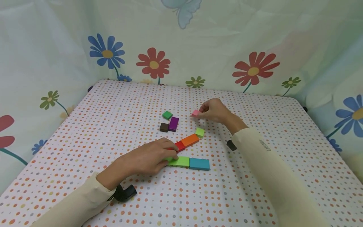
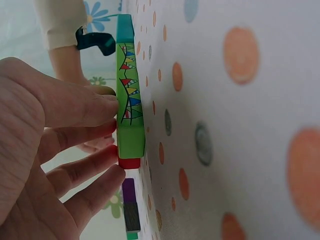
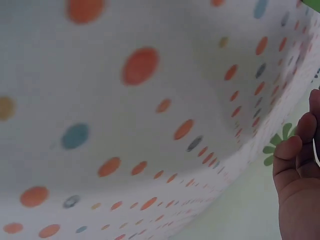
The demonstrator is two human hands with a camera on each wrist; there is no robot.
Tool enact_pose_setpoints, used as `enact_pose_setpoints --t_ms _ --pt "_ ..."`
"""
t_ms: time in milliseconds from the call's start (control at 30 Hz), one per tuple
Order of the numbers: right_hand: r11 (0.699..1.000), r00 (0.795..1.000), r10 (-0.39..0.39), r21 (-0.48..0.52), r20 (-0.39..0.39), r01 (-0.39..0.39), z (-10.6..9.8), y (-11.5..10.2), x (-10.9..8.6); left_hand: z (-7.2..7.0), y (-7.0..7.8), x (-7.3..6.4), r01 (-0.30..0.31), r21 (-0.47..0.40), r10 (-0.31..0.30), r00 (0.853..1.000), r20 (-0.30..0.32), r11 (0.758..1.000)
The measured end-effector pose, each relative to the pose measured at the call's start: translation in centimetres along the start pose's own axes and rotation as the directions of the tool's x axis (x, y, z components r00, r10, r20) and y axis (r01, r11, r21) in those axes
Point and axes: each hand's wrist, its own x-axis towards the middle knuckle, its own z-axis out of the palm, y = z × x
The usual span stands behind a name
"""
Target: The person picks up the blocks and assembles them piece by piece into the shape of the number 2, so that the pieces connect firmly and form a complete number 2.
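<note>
My left hand [image 1: 151, 157] rests its fingertips on the near row of blocks, touching the top of a light-green block [image 1: 182, 162] and the red block [image 1: 180, 145] behind it. Colourful bunting decorates the side of that green block [image 2: 129, 85] in the left wrist view. A teal block [image 1: 199, 164] extends the row to the right. An orange block [image 1: 190, 140] adjoins the red one, with a small lime block [image 1: 199, 132] at its far corner. Farther back, my right hand [image 1: 215, 112] pinches a small pink block [image 1: 195, 113] between thumb and fingers, close over the tabletop.
Left of the pink block, a green block [image 1: 167, 115], a purple block [image 1: 173, 124] and a dark brown block [image 1: 164, 127] lie clustered. The dotted cloth [image 1: 119, 110] covers the table, and a flowered curtain [image 1: 210, 47] rises behind and at both sides.
</note>
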Motion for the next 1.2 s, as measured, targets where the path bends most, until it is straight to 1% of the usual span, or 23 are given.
enact_pose_setpoints --t_ms 100,267,433,567,733,933,1200 --pt "0.999 0.999 -0.043 -0.025 0.024 0.044 0.3 0.2 -0.3 0.1 0.0 0.0 -0.005 0.001 0.005 1.000 -0.004 1.000" --pt "0.995 0.995 -0.086 -0.050 0.057 0.089 0.8 0.3 -0.8 0.0 -0.1 0.0 -0.005 0.006 0.005 1.000 -0.003 1.000" --pt "0.990 0.992 -0.125 -0.056 0.028 0.127 0.7 0.3 -1.1 0.0 -0.1 0.0 0.006 0.002 -0.006 1.000 0.001 1.000" --pt "0.989 0.990 -0.138 -0.057 0.019 0.139 0.2 0.5 -1.3 0.0 -0.1 0.0 0.010 -0.001 -0.010 1.000 0.001 1.000" --pt "0.985 0.987 -0.151 -0.080 0.045 0.154 0.1 0.9 -1.5 0.0 -0.1 0.0 0.011 -0.003 -0.011 1.000 0.006 1.000" --pt "0.981 0.983 -0.171 -0.077 0.072 0.177 0.3 1.2 -2.0 0.0 -0.1 0.1 0.007 -0.007 -0.007 1.000 0.007 1.000" --pt "0.975 0.980 -0.191 -0.104 0.058 0.196 0.4 1.6 -2.2 0.0 -0.1 0.0 0.014 -0.010 -0.014 1.000 0.005 1.000"
